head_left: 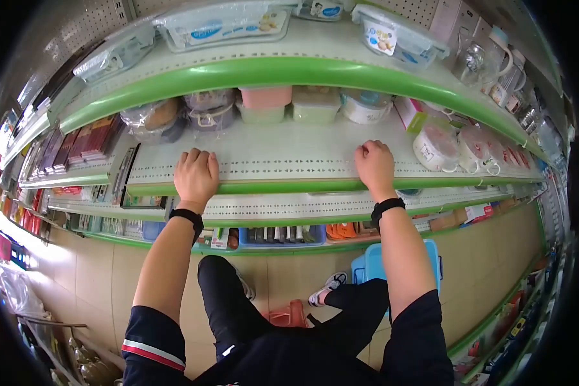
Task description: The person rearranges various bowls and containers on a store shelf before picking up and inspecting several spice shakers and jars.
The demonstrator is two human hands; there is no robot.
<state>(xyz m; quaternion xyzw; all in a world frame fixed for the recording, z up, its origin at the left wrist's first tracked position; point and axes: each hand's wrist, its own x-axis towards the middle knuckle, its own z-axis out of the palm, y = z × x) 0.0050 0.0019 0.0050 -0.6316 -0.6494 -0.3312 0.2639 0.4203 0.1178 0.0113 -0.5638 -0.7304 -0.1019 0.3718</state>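
My left hand (196,175) rests on the front part of a white perforated shelf (283,151) with a green edge, its fingers curled and closed; whether anything is under them is hidden. My right hand (374,166) lies on the same shelf further right, also with curled fingers, left of a white lidded cup (435,147). Behind the hands stand a pink and green container (264,104), a pale green container (316,105), a round bowl with a blue lid (365,106) and a grey lidded pot (210,117).
Above runs a shelf (289,72) with glass boxes (225,27). Brown packets (83,145) sit at the left. Below is a blue basket (283,236) of dark items. On the floor are a blue bin (367,264) and a red object (288,314) between my feet.
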